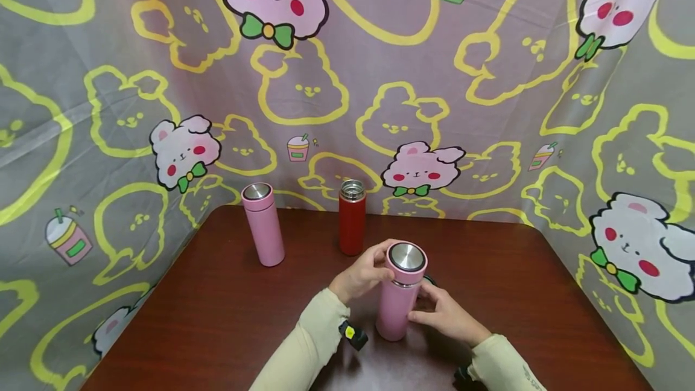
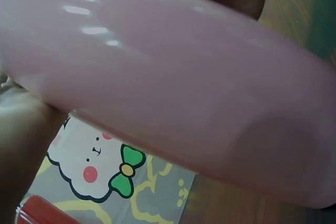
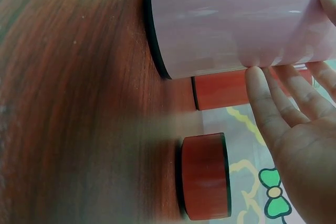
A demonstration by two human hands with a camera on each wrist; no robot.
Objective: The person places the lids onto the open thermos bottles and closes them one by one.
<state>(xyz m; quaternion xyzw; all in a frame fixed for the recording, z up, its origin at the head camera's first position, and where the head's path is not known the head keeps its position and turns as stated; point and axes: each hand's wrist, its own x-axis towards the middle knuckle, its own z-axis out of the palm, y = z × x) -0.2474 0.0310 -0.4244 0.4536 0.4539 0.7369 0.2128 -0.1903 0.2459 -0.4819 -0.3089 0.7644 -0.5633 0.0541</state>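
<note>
Glossy pink cylindrical flask (image 1: 400, 309), likely a metal drinking bottle, stands between the person's hands on the near part of the dark red-brown wooden counter (image 1: 217, 318), a little towards five o'clock from its middle. From where I'm standing, the body looks stiff and hard to dent, probably moderate in weight, though I can't tell whether it holds anything. Its smooth, shiny coating could slip in a dry palm, so the best hold seems to be one hand round the mid-body and the other round the pink lid with a round silver top (image 1: 407, 257).

That is roughly how it's held: the left hand (image 1: 362, 273) has thumb and fingers wrapped about the lid, and the right hand (image 1: 445, 315) grips the body between its thumb and lightly bent fingers. A thin silver band (image 1: 405, 285) shows just below the lid.

The long axis runs near upright, lid end up, leaning slightly towards one o'clock in the head view; I can't tell whether the black-rimmed base fully touches the wood.

Just beyond it, at one o'clock, sits a short red cylindrical cap (image 3: 205, 177). At eleven stands a lidless red metal flask (image 1: 352, 225), and at ten a second, lidded pink flask (image 1: 264, 231).
</note>
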